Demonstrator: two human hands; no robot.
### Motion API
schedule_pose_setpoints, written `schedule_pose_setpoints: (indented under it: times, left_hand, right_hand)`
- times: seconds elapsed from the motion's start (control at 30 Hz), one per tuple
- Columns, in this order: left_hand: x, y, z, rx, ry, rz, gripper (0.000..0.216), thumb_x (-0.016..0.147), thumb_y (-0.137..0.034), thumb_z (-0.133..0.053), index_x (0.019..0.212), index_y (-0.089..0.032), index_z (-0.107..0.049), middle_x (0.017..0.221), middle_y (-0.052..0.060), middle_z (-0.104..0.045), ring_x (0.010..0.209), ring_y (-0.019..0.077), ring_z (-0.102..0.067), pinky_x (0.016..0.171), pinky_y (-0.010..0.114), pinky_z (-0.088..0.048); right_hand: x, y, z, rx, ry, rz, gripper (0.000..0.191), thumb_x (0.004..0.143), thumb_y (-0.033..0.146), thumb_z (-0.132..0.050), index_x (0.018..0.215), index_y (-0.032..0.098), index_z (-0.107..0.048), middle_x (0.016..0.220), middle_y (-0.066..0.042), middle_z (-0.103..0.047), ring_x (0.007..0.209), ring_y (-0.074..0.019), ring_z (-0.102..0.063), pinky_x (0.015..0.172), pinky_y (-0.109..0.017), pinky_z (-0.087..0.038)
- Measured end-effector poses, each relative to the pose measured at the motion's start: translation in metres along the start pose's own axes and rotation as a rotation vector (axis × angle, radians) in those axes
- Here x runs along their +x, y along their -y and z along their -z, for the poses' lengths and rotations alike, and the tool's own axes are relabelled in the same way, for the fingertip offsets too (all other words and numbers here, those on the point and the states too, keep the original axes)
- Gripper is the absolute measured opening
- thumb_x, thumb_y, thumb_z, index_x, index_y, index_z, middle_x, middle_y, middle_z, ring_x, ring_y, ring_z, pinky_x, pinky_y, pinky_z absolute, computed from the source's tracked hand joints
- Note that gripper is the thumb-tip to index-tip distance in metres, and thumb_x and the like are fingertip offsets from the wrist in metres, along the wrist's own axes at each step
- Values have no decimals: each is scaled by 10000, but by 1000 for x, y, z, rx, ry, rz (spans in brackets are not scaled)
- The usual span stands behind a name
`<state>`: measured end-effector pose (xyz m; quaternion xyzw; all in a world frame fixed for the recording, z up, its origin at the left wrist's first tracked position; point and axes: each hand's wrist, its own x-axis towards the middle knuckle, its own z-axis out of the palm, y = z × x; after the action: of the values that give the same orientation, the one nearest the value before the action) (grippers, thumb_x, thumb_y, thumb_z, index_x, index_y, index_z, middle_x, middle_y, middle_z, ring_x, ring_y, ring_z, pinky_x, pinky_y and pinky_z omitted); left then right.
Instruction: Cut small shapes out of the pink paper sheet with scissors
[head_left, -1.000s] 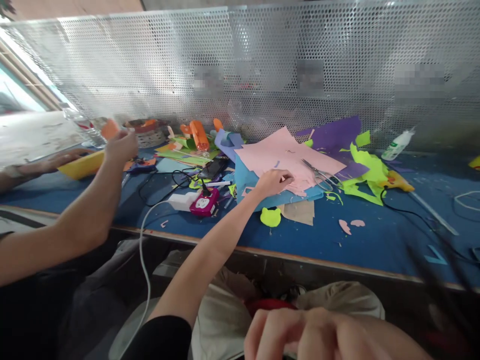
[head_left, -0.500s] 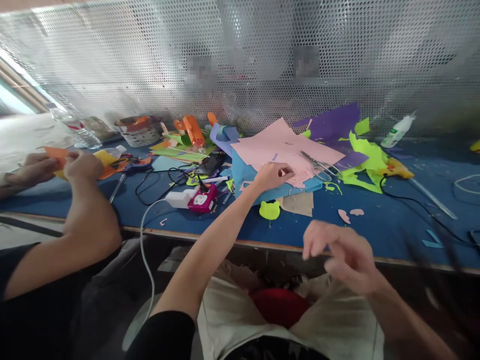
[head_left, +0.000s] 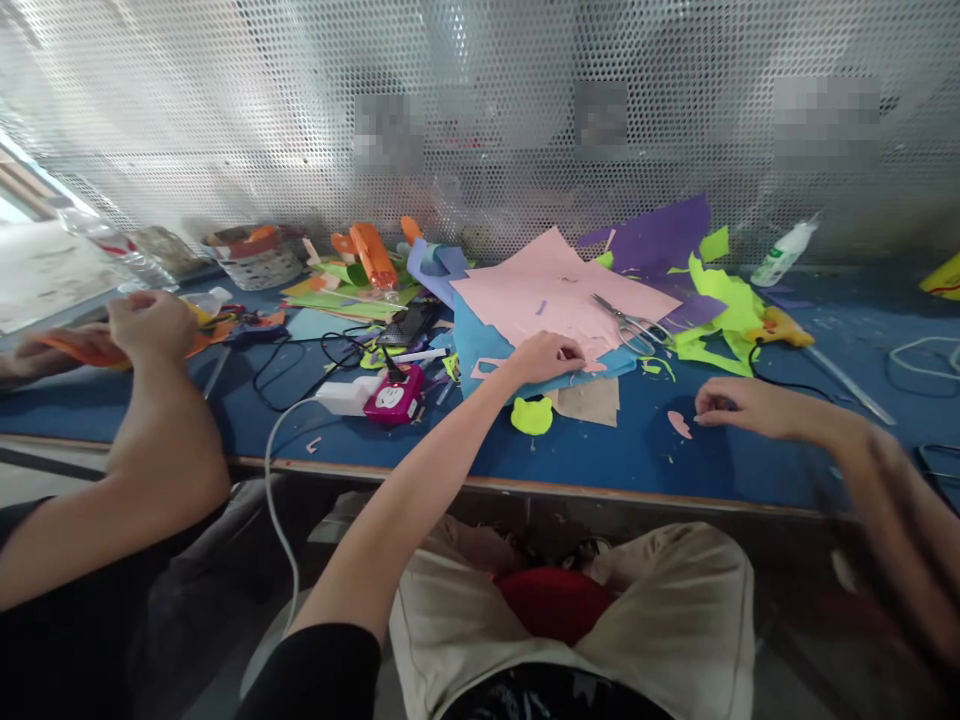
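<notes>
My left hand (head_left: 547, 358) rests on the pile of sheets with its fingers curled closed. A small pink cut-out piece (head_left: 595, 367) shows at its fingertips. Under it lie a pink sheet (head_left: 559, 270) and a blue sheet (head_left: 472, 340). Scissors (head_left: 634, 322) lie on the pink sheet just beyond that hand. My right hand (head_left: 739, 405) is low over the table, thumb and finger pinched together; what is between them is hidden. Left of those fingertips lies a pink curved piece (head_left: 679, 425). A yellow-green cat-head cut-out (head_left: 532, 416) lies near the table's front.
A magenta plug adapter (head_left: 394, 395) with a white cable stands left of my forearm. Right are a yellow glue gun (head_left: 781, 328), yellow-green scraps (head_left: 724, 300) and a white glue bottle (head_left: 784, 254). At left, a co-worker's hands (head_left: 154, 325) hold orange material. A perforated metal screen (head_left: 517, 120) stands behind.
My right hand has moved up and forward from above my lap to the table, covering where a second pink piece lay. My left hand has stayed nearly in place. The co-worker's hands have shifted slightly.
</notes>
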<state>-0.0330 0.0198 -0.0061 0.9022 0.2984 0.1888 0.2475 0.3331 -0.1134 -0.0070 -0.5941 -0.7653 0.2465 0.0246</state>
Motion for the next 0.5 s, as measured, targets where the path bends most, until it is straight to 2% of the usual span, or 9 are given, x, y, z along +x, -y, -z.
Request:
schedule_pose_setpoints:
  times: [0.1, 0.27, 0.3, 0.4, 0.47, 0.5]
  left_hand:
    - [0, 3, -1, 25, -25, 17, 237, 953, -351, -634, 1047, -214, -803, 1024, 63, -805, 948, 189, -725, 771, 294, -534]
    - [0, 2, 0, 102, -6, -4, 269, 976, -345, -594, 1062, -186, -794, 1004, 86, -798, 880, 192, -716, 742, 301, -527]
    - [0, 2, 0, 118, -3, -6, 269, 975, -342, -592, 1050, -183, -795, 1001, 88, -798, 869, 191, -714, 741, 300, -525]
    - [0, 3, 1, 136, -13, 4, 255, 964, -332, -596, 1039, -195, -797, 1014, 78, -800, 873, 191, -714, 741, 296, -518]
    - [0, 4, 0, 134, -21, 16, 248, 959, -329, -598, 1046, -207, -795, 1027, 67, -803, 894, 195, -716, 740, 295, -513]
    - [0, 4, 0, 134, -25, 23, 244, 957, -329, -600, 1047, -211, -794, 1031, 64, -803, 901, 197, -716, 739, 297, -511]
  right_hand:
    - [12, 6, 15, -11, 38, -48, 204, 919, 432, -622, 822, 262, -682, 817, -60, -730, 748, -231, -642, 711, -351, -472]
    - [51, 33, 43, 0, -207, 39, 127, 949, 371, -645, 942, 245, -660, 936, -99, -766, 831, -216, -658, 770, -355, -476]
    - [61, 40, 46, 34, -215, 60, 120, 940, 356, -665, 959, 238, -660, 940, -103, -769, 826, -210, -657, 765, -354, -480]
    - [87, 57, 49, 93, -126, 95, 196, 899, 304, -714, 1073, 226, -670, 950, -88, -779, 820, -197, -669, 743, -340, -482]
    - [97, 62, 47, 10, -31, 12, 242, 850, 269, -755, 1079, 226, -692, 906, -69, -774, 758, -196, -663, 701, -339, -462]
    - [99, 62, 45, -60, 0, -61, 233, 809, 258, -792, 1023, 222, -707, 851, -62, -762, 718, -200, -652, 685, -345, -449]
